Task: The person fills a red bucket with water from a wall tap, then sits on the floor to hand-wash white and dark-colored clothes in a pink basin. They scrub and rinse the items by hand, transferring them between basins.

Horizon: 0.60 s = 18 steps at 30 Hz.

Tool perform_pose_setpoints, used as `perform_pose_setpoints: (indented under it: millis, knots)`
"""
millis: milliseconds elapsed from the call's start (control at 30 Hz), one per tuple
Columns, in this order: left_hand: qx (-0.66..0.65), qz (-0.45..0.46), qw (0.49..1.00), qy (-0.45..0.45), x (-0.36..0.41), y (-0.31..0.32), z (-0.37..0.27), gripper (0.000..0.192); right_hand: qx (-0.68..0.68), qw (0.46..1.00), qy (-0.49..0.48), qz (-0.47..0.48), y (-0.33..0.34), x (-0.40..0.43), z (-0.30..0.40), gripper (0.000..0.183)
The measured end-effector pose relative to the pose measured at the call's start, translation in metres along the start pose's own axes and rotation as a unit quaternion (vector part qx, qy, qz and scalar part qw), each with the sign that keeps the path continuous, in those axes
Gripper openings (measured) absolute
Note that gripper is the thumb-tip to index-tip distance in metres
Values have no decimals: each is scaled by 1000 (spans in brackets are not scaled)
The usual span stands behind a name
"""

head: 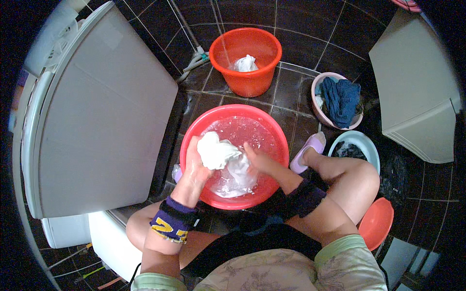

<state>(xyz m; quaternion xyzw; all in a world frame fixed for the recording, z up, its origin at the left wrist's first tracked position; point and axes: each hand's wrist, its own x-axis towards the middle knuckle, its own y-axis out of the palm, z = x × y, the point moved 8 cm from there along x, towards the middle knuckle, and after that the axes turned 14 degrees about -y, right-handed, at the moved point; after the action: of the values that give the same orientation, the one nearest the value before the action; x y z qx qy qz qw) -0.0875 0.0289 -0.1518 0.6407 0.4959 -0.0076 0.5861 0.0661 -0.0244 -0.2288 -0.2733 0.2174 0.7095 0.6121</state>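
Note:
A bunched white cloth (217, 151) is gripped in my left hand (194, 163), above the left half of a red plastic basin (282, 149). The cloth's lower part hangs down into the water in the basin. My right hand (259, 160) is at the cloth's right side with the thumb raised. Its fingers are partly hidden and blurred, so I cannot tell whether they grip the fabric. The basin stands on the floor between my legs.
Water streams into an orange-red bucket (249, 83) holding white cloth (247, 63). At right are a pink basin (318, 114) of dark blue clothes (340, 102), a light blue basin (372, 149) and an orange basin (376, 223). A large grey-white appliance (105, 120) stands left, a pale cabinet (415, 80) right.

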Motion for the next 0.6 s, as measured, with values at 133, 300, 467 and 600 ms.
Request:
perform_pose_setpoints:
  millis: [133, 300, 467, 600]
  knots:
    - [-41, 53, 994, -81, -26, 12, 41, 37, 388, 912, 100, 85, 50, 12, -12, 72]
    - [21, -70, 995, -70, -37, -39, 61, 38, 428, 883, -45, 186, 50, 37, 43, 35]
    - [101, -202, 974, -31, -17, -100, 48, 35, 295, 882, -182, 320, 41, -2, 88, 58]
    - [278, -297, 913, -33, 1, -122, 51, 38, -104, 927, -305, 193, 14, 19, 86, 77]
